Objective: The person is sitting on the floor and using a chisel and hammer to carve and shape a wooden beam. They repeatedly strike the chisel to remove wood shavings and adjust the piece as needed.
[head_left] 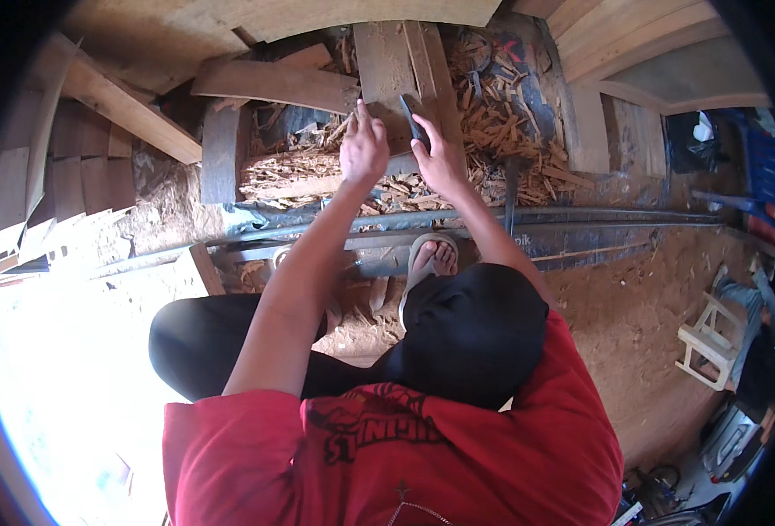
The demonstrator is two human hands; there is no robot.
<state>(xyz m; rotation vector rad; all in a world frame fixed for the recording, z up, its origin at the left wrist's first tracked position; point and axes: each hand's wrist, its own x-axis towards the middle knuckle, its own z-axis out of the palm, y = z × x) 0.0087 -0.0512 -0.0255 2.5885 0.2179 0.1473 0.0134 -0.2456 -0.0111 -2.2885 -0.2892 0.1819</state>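
Observation:
My right hand [441, 163] grips a dark, narrow, flat tool [411, 117] between thumb and fingers; its exact kind is hard to make out. The tool lies slanted over a wide wooden board [385, 60] that runs away from me. To its left, my left hand [365, 151] hovers by the board's left edge, fingers loosely stretched forward, with nothing seen in it. A narrower wooden strip [420, 60] lies along the board's right side. Wood chips [291, 173] are heaped around the board.
Planks [273, 83] lie at the far left, with stacked boards [637, 31] at the far right. A long pipe [580, 213] crosses in front of my feet. A small wooden stool [711, 340] and a person's leg [739, 298] are at the right, on the dirt floor [615, 351].

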